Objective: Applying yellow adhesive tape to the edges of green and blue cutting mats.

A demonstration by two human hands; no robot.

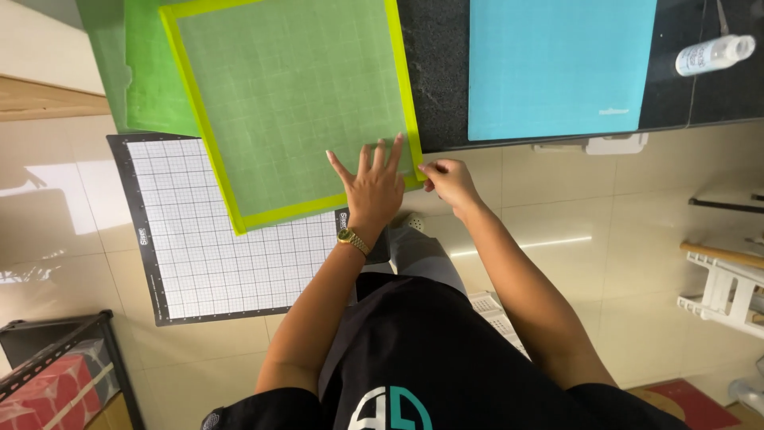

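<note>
L fingers: left hand [374, 189] lies flat, fingers [395, 151] spread wide, palm down on the green mat [290, 103] near its lower right corner; grips nothing. Gold watch [351, 238] on wrist.
R fingers: right hand [447, 180] curled, thumb + forefinger pinched on the mat's yellow-green border at that corner.
Green mat: square, gridded, bright yellow-green rim, tilted; lies partly on the dark desk [436, 72], lower part overhanging the desk edge, over the white mat.
White mat [215, 239]: gridded, black border, small label strip on its left border; under the green one, below desk edge.
Green sheet [139, 80]: translucent, tucked under green mat, top left.
Blue mat [557, 64]: plain rectangle on desk, right of green mat, apart from it; tiny mark near its lower right.
White bottle [714, 54]: lying on its side, far right of desk, printed label.
Floor [605, 255]: glossy beige tile.
</note>
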